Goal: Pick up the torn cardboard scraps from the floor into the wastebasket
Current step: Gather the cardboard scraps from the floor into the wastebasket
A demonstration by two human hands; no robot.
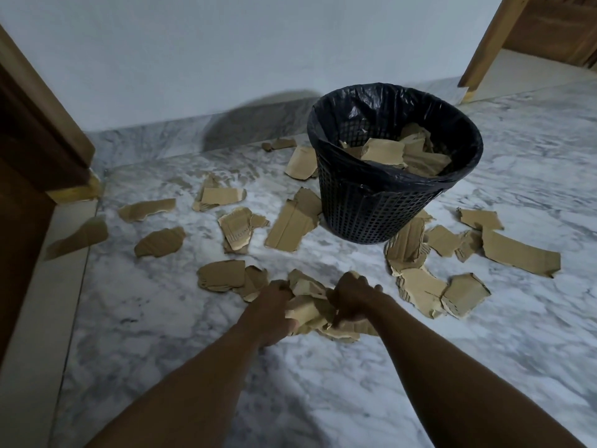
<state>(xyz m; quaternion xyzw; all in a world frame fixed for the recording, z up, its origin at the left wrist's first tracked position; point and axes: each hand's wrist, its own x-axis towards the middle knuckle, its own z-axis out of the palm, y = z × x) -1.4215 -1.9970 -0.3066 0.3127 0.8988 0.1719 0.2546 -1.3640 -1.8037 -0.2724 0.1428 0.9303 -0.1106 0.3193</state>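
A black mesh wastebasket [381,208] lined with a black bag stands on the marble floor, with several cardboard scraps [387,153] inside it. Many torn brown scraps lie scattered around it on the floor. Low in the middle, my left hand [271,308] and my right hand [352,299] both grip a bunch of cardboard scraps [310,305] between them, close to the floor in front of the basket. My fingers curl round the pieces from either side.
Loose scraps lie left of the basket [290,227], further left [158,242] and to its right [517,253]. A dark wooden door frame [38,140] stands at the left, another wooden frame [494,40] at the back right. A pale wall runs behind.
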